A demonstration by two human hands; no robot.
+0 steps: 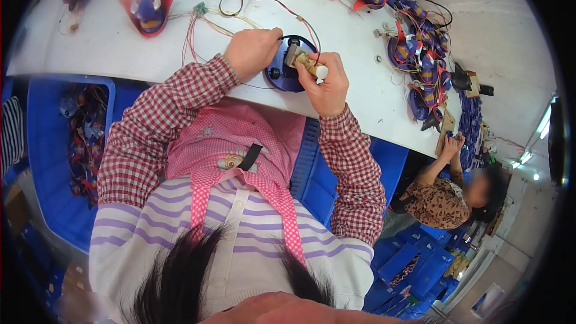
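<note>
A dark blue round plastic housing (285, 81) with black fittings inside lies at the table's near edge. My left hand (255, 53) is closed, its fingertips pinching the housing's upper left rim. My right hand (327, 84) grips a tan piece with a white round end (312, 69) over the housing. Next to that piece, a grey metal block (292, 55) sits at the middle of the housing. A dark red and black cable (306, 23) runs from near my right fingers up across the table. How the tan piece meets the metal block cannot be made out.
On the white table (198, 9), a purple toy part with red wings (149, 15) lies at left, near a green circuit board (200, 9) with wires. Similar wired toy parts (420, 63) pile up at right. A blue bin (45, 162) stands lower left. Another person (441, 198) works at right.
</note>
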